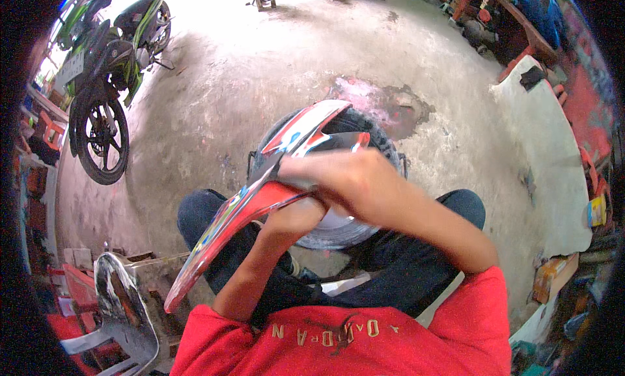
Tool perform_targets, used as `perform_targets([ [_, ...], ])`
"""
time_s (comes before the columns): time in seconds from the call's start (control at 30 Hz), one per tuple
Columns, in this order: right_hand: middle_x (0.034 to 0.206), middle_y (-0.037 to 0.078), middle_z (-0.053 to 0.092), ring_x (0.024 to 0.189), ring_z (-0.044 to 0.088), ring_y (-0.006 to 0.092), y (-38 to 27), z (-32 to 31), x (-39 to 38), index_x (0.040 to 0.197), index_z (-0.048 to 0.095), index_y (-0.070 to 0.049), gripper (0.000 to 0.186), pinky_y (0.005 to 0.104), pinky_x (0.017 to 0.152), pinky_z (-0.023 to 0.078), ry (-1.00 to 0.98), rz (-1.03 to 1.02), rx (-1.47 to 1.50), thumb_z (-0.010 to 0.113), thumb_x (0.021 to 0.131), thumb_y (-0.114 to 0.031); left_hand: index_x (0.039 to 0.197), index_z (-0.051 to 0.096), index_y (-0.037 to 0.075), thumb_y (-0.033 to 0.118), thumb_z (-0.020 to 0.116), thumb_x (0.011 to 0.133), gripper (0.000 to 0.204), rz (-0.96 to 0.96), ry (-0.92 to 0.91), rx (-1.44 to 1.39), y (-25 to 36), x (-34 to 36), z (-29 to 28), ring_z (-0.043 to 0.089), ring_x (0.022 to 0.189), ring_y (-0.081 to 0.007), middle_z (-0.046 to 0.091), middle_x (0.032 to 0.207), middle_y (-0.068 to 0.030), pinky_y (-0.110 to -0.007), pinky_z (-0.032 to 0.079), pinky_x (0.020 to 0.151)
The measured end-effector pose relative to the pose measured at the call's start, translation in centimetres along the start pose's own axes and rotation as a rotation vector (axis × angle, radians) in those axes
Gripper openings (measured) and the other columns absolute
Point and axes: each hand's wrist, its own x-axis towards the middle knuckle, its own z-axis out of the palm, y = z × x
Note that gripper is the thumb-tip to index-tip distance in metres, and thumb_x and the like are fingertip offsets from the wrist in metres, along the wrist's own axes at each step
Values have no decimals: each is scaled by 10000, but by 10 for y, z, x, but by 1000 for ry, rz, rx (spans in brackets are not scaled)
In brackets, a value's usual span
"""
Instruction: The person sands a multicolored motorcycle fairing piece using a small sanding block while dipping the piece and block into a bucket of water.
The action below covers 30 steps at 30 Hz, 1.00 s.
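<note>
A long curved motorcycle fairing panel (224, 229), red and white with coloured graphics, slants across in front of me over a round dark tub (384, 138) with pale, milky smears. My left hand (298, 218) is closed round the panel's lower edge near its middle. Over it, my right hand (355, 181) is closed and presses against the panel's upper face, smeared by motion. A dark grey patch (268, 171) shows at its fingertips; whether this is a held sheet or part of the panel is unclear. My knees are on either side of the tub.
At the far left stands a green and black motorcycle (117, 70). Near left is a worn grey plastic chair (127, 304) beside a wooden box. A wet pinkish stain (384, 106) marks the concrete floor beyond the tub. On the right lies a long pale board (550, 161) among clutter.
</note>
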Motion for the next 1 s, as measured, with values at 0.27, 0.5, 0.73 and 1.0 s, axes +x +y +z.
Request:
perform_targets([
  [0.27, 1019, 168, 710, 930, 709, 338, -2, -4, 0, 1271, 628, -113, 579, 424, 776, 561, 1, -52, 31, 690, 707, 6, 1211, 565, 12, 68, 672, 898, 335, 148, 126, 23, -8, 6, 4, 595, 1147, -218, 626, 1182, -116, -400, 476, 984],
  [0.5, 961, 211, 698, 884, 685, 394, 127, -2, -22, 1214, 682, -124, 407, 451, 769, 546, -126, 322, -207, 681, 808, -151, 1106, 663, -4, 225, 667, 932, 287, 134, 165, 102, 21, 13, -3, 668, 952, -199, 701, 1023, -89, -358, 525, 863],
  [0.73, 812, 149, 721, 717, 667, 231, 171, 24, -49, 933, 734, -11, 326, 399, 693, 509, 103, 805, 17, 633, 954, -321, 1123, 652, -44, 281, 663, 922, 382, -52, 331, 2, 18, 10, -17, 671, 1025, -253, 700, 1098, -160, -370, 492, 915],
  [1.0, 887, 65, 710, 735, 694, 174, 222, 39, -95, 1032, 660, -33, 236, 314, 683, 590, 428, 1070, 892, 650, 989, -265, 1191, 638, -18, 273, 682, 948, 382, -71, 391, -283, -6, 13, -32, 628, 1033, -179, 675, 1132, -86, -333, 475, 918],
])
